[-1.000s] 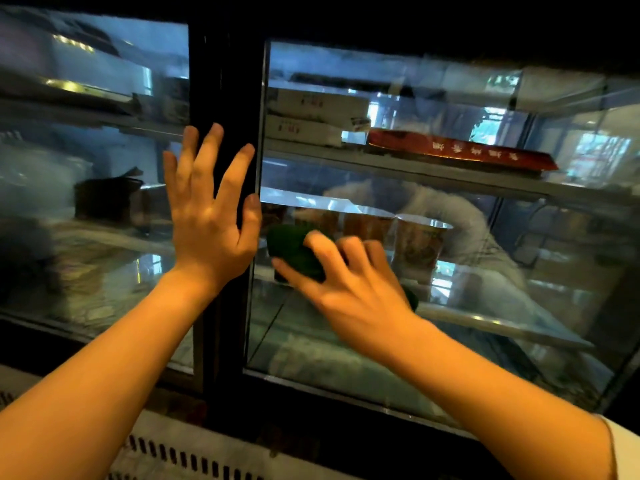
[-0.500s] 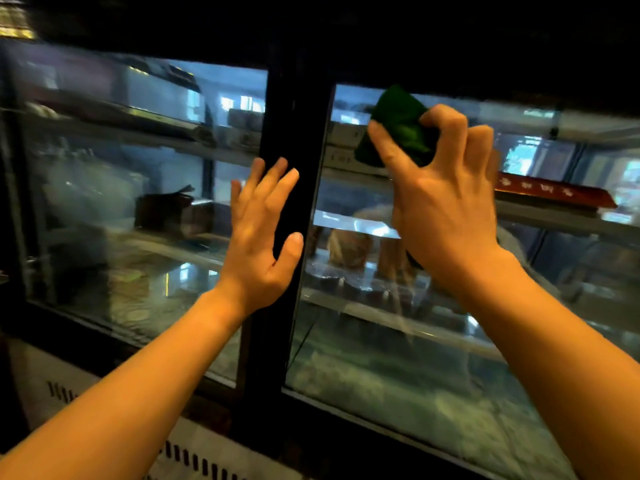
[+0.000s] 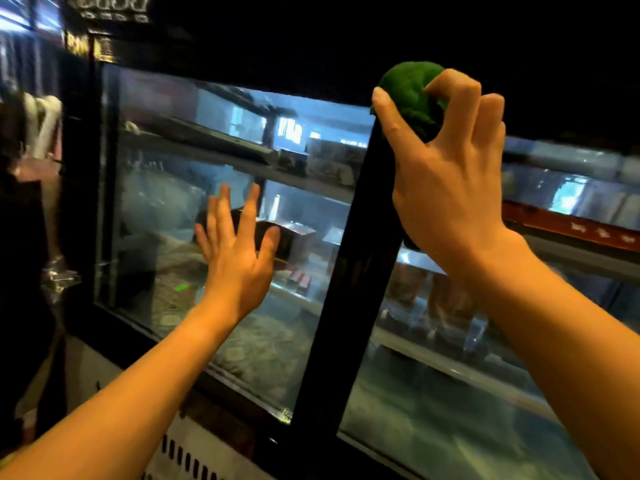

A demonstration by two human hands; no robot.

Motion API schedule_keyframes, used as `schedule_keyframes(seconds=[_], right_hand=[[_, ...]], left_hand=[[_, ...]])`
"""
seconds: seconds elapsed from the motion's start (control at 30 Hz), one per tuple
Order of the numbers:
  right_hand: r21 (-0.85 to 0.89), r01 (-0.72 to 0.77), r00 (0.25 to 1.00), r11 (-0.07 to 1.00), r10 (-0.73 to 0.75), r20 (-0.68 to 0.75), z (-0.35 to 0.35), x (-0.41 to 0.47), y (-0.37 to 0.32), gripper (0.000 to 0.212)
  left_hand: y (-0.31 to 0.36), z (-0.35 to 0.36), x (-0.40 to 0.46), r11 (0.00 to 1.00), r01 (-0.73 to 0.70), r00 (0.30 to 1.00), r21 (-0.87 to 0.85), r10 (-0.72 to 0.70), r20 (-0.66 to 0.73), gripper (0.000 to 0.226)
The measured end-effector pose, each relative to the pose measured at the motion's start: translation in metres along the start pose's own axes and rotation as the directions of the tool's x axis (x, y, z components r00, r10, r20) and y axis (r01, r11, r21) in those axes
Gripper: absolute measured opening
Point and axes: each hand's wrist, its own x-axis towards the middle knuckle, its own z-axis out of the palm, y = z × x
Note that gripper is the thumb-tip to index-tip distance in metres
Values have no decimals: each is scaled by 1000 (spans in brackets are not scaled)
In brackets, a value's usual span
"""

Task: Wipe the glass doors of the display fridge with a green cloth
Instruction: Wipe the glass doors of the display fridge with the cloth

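Dark fridge framing fills my view, and against its black centre post [image 3: 349, 289] my right hand [image 3: 446, 181] pinches the bunched green cloth [image 3: 410, 90] at the post's top end, while my left hand [image 3: 239, 251], fingers spread and holding nothing, seems to rest flat on the left glass door [image 3: 166, 209].

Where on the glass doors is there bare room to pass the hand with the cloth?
Free: lower right door glass, below the right hand with the green cloth. Also upper left door glass, above the left hand. Crowded: top of the black centre post.
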Motion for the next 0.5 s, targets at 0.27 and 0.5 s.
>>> schedule_keyframes(seconds=[0.27,0.5], right_hand=[[-136,167,983,976,-154,100,5,5,-22,58],[-61,209,974,976,-203,97,1,-32,-43,49]], left_hand=[[-7,14,-2,998,-39,999,-51,39,-6,66],[2,12,-3,1000,3,1000,-12,-3,-9,69]])
